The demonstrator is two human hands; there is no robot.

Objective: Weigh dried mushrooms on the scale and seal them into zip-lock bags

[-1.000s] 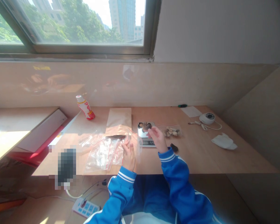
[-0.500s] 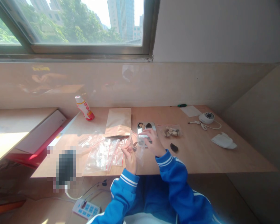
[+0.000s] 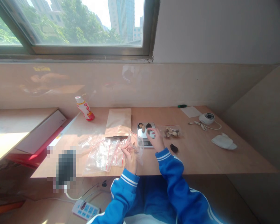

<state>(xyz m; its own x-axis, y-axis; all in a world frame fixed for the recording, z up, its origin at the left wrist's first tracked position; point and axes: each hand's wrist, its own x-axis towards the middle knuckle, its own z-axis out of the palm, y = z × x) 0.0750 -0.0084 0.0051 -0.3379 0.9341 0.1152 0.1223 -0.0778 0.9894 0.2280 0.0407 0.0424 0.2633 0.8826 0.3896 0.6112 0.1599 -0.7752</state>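
My left hand (image 3: 130, 158) is closed on a clear plastic zip bag (image 3: 140, 153), pinching it near the table's front edge. Inside that bag are small brownish bits, too blurred to name. My right hand (image 3: 156, 139) hangs over a small kitchen scale (image 3: 141, 134), its fingers curved and apart, with nothing visible between them. On the scale's shiny plate lie several dark and tan pieces that look like stones (image 3: 148, 125). Right of my right hand, a single dark stone-like piece (image 3: 174, 148) rests on the wood.
Several flat clear zip bags (image 3: 99, 157) lie left of my left hand. A brown paper bag (image 3: 119, 122) and a red-white bottle (image 3: 84, 108) are behind. To the right are a bag of tan pieces (image 3: 172, 133), a white corded camera-like device (image 3: 206, 118) and crumpled tissue (image 3: 224, 141).
My right hand has drawn back from the clear bag and moved right, over the scale's right side, uncovering more of its plate. My left hand keeps its hold on the bag.
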